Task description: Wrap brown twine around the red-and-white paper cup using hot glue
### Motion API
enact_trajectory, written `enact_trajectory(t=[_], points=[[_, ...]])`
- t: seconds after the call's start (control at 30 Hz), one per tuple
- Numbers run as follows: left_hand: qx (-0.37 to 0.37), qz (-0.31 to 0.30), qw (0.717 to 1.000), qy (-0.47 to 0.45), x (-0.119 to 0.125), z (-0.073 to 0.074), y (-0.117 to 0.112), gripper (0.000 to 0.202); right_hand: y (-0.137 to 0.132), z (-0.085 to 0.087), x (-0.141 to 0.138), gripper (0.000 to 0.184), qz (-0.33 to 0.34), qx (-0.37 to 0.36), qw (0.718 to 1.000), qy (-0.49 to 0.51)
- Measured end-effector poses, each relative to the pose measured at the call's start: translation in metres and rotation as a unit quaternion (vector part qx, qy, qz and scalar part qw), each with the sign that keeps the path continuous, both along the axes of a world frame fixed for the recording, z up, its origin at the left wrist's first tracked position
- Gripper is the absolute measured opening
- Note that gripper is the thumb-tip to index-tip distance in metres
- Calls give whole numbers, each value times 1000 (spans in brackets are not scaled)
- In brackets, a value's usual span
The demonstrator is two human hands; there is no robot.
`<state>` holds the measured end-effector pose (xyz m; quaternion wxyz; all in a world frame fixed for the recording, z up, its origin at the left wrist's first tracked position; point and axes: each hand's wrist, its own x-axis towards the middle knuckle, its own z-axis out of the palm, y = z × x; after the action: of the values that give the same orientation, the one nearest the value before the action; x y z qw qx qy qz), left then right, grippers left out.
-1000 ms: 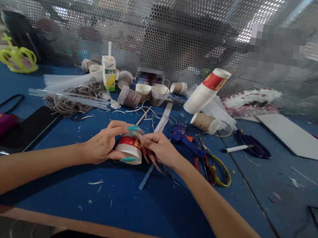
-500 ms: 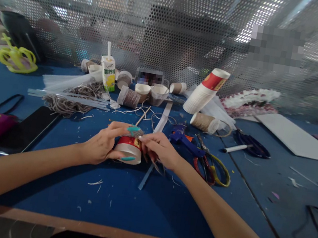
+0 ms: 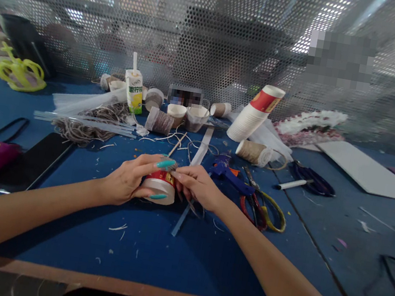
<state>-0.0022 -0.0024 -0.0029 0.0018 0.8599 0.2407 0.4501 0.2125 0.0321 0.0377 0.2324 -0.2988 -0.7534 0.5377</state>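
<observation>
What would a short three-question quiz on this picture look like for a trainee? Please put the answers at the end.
1. Multiple choice: what is the left hand holding?
A) a white marker
B) a paper cup with a red band
C) a spool of twine

2. True or false: the blue glue gun lies nearer the right hand than the purple tool does.

3. Open: what stands toward the back of the table with a white straw in it?

Key:
1: B.
2: True.
3: A drink carton.
</observation>
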Motion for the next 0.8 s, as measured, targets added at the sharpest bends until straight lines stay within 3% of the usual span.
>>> enact_trajectory(t=[0.33, 0.6, 0.8], points=[[50, 9, 998, 26, -1, 0, 0, 57, 0, 0, 2, 37, 3, 6, 1000, 4], [36, 0, 998, 60, -3, 1, -1, 57, 0, -2, 1, 33, 4, 11, 1000, -7], [-27, 12, 999, -13, -3, -10, 3, 82, 1, -1, 3, 34, 7, -5, 1000, 21]])
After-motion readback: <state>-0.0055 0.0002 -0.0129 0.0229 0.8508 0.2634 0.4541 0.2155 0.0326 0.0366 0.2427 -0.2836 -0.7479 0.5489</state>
